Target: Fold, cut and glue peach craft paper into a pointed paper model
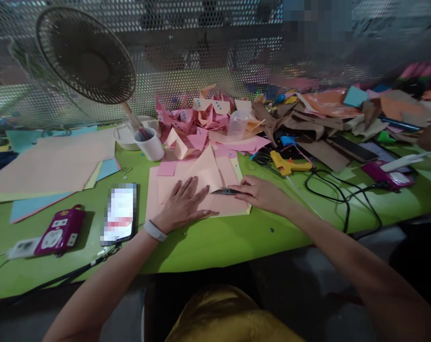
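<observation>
Pressing flat with our left hand (182, 203), fingers spread and released, we hold down the folded peach-pink paper sheet (204, 192) on the lime-green table (215, 242). Our right hand (258, 192) pinches a small dark metal blade (225, 191) (blade type unclear) at 3 o'clock of the left hand, on the sheet.

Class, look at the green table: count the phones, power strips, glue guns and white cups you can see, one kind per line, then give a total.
Phones: 1
Power strips: 2
Glue guns: 1
White cups: 1
Total: 5
</observation>
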{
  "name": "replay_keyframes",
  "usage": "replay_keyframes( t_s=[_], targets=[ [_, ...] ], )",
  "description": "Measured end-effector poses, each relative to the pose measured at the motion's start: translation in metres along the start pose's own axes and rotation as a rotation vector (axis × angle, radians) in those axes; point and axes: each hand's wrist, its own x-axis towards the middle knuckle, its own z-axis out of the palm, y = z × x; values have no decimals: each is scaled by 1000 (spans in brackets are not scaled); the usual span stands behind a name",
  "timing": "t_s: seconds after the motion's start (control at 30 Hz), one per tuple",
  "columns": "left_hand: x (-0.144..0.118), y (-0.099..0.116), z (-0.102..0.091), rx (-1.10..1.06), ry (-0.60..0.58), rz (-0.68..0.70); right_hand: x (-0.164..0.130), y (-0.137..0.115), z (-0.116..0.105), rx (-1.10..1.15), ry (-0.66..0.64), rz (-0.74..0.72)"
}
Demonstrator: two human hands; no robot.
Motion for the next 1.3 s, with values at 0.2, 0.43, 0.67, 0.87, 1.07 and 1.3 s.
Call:
replay_keyframes(
  t_s=[0.2,0.43,0.67,0.87,1.07,1.3],
  targets=[
    [2,3,-6,-24,-53,-27,0,4,4,-97,70,-19],
    [6,7,-6,-152,-55,2,-1,13,13,-108,127,-36],
    [9,9,-18,-81,5,14,-3,14,17,-90,141,-17],
    [-9,-1,-21,-41,-49,-13,-3,13,16,-84,137,-19],
    [-25,0,-10,-28,-57,-26,0,4,18,-71,170,-20],
    [-23,0,-8,-40,-32,-20,2,-1,18,-87,161,-46]
  ],
)
